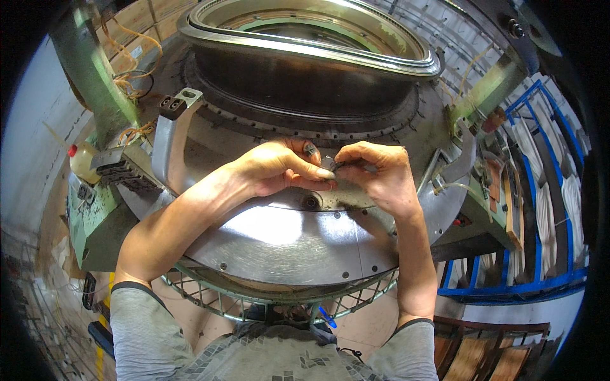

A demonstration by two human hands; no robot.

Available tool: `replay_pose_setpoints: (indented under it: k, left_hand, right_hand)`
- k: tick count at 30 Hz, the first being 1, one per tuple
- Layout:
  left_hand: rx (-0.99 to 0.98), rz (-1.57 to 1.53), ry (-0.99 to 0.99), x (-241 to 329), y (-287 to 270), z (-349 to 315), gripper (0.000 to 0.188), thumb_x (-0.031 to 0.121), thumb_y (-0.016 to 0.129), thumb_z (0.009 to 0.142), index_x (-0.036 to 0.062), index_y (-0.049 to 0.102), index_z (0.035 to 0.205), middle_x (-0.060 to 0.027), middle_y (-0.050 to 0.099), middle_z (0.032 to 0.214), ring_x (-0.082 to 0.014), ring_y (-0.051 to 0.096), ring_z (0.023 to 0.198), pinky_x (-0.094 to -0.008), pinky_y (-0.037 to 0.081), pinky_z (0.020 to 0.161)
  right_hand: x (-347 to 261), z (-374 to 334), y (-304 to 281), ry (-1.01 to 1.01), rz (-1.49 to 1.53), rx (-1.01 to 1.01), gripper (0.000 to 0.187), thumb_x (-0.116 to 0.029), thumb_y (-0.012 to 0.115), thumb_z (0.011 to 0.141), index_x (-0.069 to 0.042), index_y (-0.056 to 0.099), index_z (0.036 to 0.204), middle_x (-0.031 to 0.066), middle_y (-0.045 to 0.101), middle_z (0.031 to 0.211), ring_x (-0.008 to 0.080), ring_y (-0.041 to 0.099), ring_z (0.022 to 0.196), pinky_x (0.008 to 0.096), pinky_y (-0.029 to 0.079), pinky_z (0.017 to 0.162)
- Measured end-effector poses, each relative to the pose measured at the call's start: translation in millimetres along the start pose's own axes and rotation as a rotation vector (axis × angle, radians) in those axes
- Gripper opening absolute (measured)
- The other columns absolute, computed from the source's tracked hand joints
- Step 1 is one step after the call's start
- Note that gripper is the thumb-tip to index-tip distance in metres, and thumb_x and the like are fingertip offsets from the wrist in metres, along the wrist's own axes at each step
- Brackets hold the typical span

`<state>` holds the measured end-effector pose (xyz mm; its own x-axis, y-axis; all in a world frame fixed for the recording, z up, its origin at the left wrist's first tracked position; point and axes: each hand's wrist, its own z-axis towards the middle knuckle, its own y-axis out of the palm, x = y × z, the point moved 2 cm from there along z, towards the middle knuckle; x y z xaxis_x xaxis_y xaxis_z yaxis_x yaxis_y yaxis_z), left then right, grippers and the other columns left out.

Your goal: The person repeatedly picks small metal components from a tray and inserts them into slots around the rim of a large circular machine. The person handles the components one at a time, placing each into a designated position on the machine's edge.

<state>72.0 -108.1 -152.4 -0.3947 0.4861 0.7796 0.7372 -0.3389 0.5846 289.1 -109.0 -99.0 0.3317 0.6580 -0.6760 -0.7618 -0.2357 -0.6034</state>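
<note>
My left hand [283,166] and my right hand [378,174] meet above the front of a large round machine. Both are closed, thumbs and fingertips pinched around a small metal piece [330,162]. Its exact kind is too small to make out, and the fingers partly cover it. Dark smudges mark the fingertips. Just beneath the hands lies the machine's curved, polished metal plate [273,244], with several screws along its edge. A dark recess with a round hole [311,202] shows between the hands and that plate.
Behind my hands rises a wide metal cylinder [305,86] with a shiny rim. A grey bracket [171,143] stands left, near a bottle with a red cap [81,162]. Green posts [95,76] flank the machine. A blue rack [540,209] with white bundles is at right.
</note>
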Motion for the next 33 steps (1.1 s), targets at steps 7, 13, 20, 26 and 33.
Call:
replay_pose_setpoints:
  k: [7,13,20,26,33]
  left_hand:
    - [0.066,0.018,0.072,-0.4,2.3,-1.2,0.026,-0.015,0.079,0.081,-0.0006,0.063,0.096,-0.0176,0.071,0.099,-0.0392,0.076,0.101,-0.0491,0.066,0.096]
    - [0.078,0.089,0.086,1.3,0.7,-1.4,0.028,-0.018,0.077,0.079,-0.0023,0.063,0.096,-0.017,0.069,0.099,-0.0374,0.076,0.099,-0.0524,0.066,0.097]
    - [0.124,0.123,0.114,-0.6,-4.5,0.0,0.025,-0.016,0.078,0.077,-0.0019,0.065,0.092,-0.0149,0.069,0.097,-0.0315,0.076,0.096,-0.0506,0.067,0.094]
    - [0.162,0.139,0.191,-1.0,-4.9,-1.1,0.022,-0.014,0.08,0.076,0.0005,0.067,0.086,-0.0108,0.071,0.088,-0.0258,0.077,0.088,-0.0458,0.069,0.087]
    - [0.203,0.108,0.247,-3.4,-7.5,-2.6,0.02,-0.012,0.077,0.081,-0.0001,0.068,0.095,-0.0112,0.072,0.095,-0.0259,0.078,0.091,-0.0395,0.068,0.086]
  right_hand:
    - [0.9,0.5,1.4,0.026,-0.061,0.025,0.02,0.005,0.079,0.08,0.0,0.077,0.1,0.0068,0.077,0.087,0.0114,0.071,0.08,0.029,0.057,0.074]
    - [0.9,0.0,9.7,-0.065,-0.029,0.049,0.019,0.003,0.075,0.083,-0.001,0.077,0.101,0.0134,0.077,0.096,0.0215,0.075,0.084,0.0333,0.059,0.076]
    - [3.8,0.3,19.1,-0.086,0.008,0.124,0.023,0.005,0.078,0.083,-0.003,0.08,0.105,0.0106,0.079,0.1,0.0202,0.076,0.088,0.0305,0.06,0.079]
    - [10.3,-4.4,29.0,0.227,0.28,0.197,0.021,0.007,0.079,0.087,0.0,0.081,0.107,0.0087,0.079,0.106,0.0151,0.074,0.098,0.0285,0.06,0.088]
    - [-5.6,-3.6,36.4,-0.111,-0.072,0.138,0.042,-0.004,0.088,0.079,0.0,0.076,0.119,0.0139,0.076,0.118,0.0234,0.074,0.103,0.0326,0.059,0.091]
